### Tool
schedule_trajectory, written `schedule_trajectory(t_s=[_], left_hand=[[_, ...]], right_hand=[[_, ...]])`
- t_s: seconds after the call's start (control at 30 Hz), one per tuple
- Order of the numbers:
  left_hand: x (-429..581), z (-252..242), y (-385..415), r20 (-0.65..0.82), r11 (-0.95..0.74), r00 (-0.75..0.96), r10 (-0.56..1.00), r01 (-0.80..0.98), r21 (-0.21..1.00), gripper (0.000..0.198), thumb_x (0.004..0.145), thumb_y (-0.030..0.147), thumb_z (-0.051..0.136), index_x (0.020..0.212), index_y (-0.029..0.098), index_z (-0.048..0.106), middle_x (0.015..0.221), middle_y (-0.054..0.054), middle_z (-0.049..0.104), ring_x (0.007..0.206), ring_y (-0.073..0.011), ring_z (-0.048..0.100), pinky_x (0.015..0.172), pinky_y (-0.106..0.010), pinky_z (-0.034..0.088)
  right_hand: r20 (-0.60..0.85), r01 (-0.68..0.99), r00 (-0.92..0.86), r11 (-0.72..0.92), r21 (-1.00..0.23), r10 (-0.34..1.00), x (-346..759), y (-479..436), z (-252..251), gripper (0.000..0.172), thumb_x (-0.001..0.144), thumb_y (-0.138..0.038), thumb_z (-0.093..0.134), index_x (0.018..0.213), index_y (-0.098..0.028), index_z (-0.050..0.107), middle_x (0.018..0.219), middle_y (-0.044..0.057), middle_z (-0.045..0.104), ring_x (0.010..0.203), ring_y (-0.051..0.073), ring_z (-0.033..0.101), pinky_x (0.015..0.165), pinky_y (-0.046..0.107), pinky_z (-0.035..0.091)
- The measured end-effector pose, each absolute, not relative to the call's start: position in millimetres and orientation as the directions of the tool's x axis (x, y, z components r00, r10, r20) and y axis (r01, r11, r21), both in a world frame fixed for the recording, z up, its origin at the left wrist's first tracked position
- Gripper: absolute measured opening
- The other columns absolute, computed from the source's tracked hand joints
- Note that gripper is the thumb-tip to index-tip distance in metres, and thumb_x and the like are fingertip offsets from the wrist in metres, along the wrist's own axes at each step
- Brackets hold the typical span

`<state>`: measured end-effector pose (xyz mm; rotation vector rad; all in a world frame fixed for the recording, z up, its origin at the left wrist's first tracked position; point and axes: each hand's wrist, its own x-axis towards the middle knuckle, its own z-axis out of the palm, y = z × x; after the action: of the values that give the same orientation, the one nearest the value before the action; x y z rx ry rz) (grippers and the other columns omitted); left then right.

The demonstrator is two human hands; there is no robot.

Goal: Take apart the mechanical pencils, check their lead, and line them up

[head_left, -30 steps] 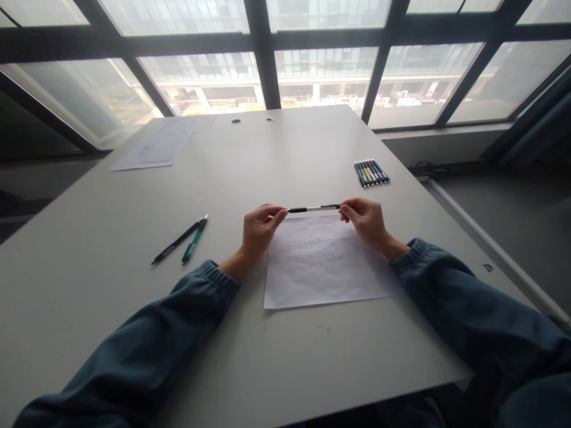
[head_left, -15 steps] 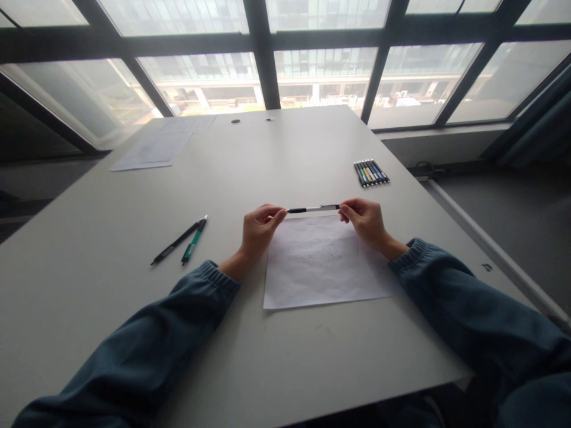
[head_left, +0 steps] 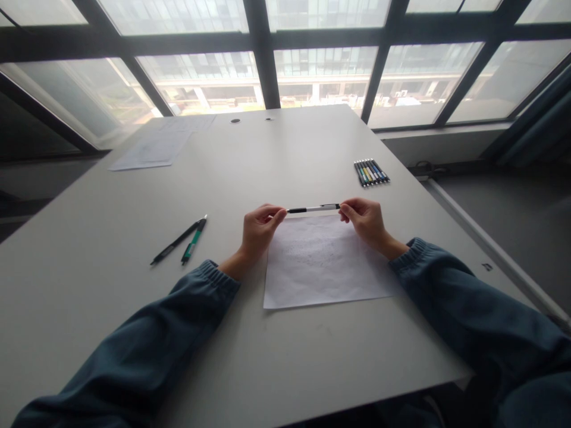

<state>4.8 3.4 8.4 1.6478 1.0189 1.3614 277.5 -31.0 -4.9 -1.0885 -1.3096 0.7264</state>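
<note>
A white pen with a black grip lies level between my two hands, over the far edge of a paper sheet. Fingertips of my left hand pinch its black-grip end. At the other end, the thumb and fingers of my right hand close on the black clip end. To the left of my left hand, a black pen and a green pen rest on the table, their tips close together in a narrow V.
Several pens lie side by side in a row on the white table, beyond my right hand. More paper sheets are at the far left. Windows stand behind the table's far edge.
</note>
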Motion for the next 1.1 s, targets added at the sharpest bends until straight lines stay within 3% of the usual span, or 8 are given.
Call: schedule_trajectory(t_s=[1.1], left_hand=[[3.3,9.4,3.0,0.388,-0.404,0.139,0.911,0.120,0.907,0.030,0.082,0.046,0.078,0.077,0.016,0.076,0.073,-0.005,0.067,0.064,-0.0125,0.058,0.058,-0.025,0.044]], right_hand=[[0.382,0.178,0.148,0.355,-0.918,0.912,276.2,-33.2,-0.7,0.037,0.085,-0.053,0.072,0.077,-0.017,0.071,0.063,0.003,0.068,0.054,0.013,0.059,0.052,0.027,0.049]])
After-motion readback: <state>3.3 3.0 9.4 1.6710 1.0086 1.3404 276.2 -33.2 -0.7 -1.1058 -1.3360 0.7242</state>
